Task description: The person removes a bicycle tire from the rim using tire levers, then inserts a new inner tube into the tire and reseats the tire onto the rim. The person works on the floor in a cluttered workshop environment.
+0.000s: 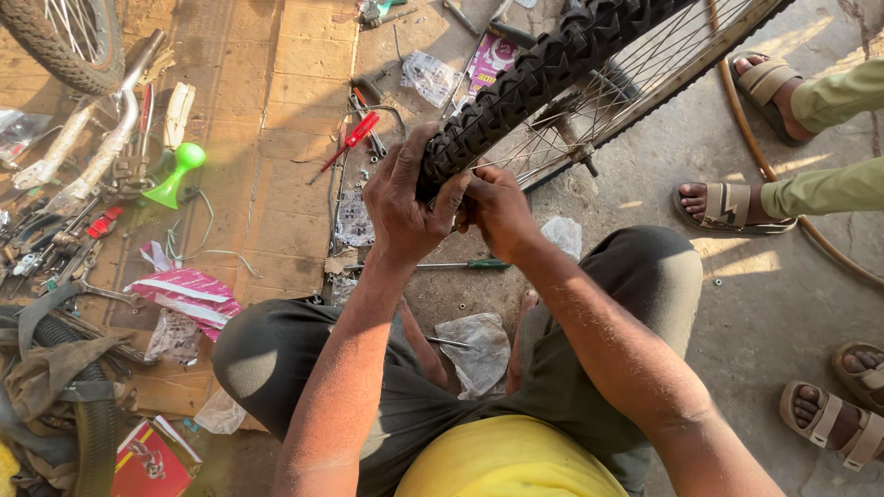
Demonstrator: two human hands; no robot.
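So we're squatting on the floor with the bicycle wheel (589, 101) tipped toward us, its rim and spokes running off toward the top right. The knobby black tyre (525, 83) is sitting on the rim, and its near end is right in our hands.

Our left hand (401, 207) is wrapped around that end of the tyre, fingers curled over the tread and clamped shut on it. Our right hand (497, 212) is pressing in right beside it, closed too, thumb and fingers working at the tyre's edge where it meets the rim. We can't tell exactly what the fingertips are pinching there, they're hidden behind the left hand.

Our take on doing this bit well: we're keeping both hands close together so the bead isn't popping back out between them, and rolling with the heels of the palms rather than just the fingertips. Small bites along the rim look safer than one big shove.

There's a green-handled screwdriver (460, 265) lying just below our wrists and a red-handled one (354, 136) on the cardboard (285, 110) to the left. We reckon levering with those is risking a pinched tube, so hands first.
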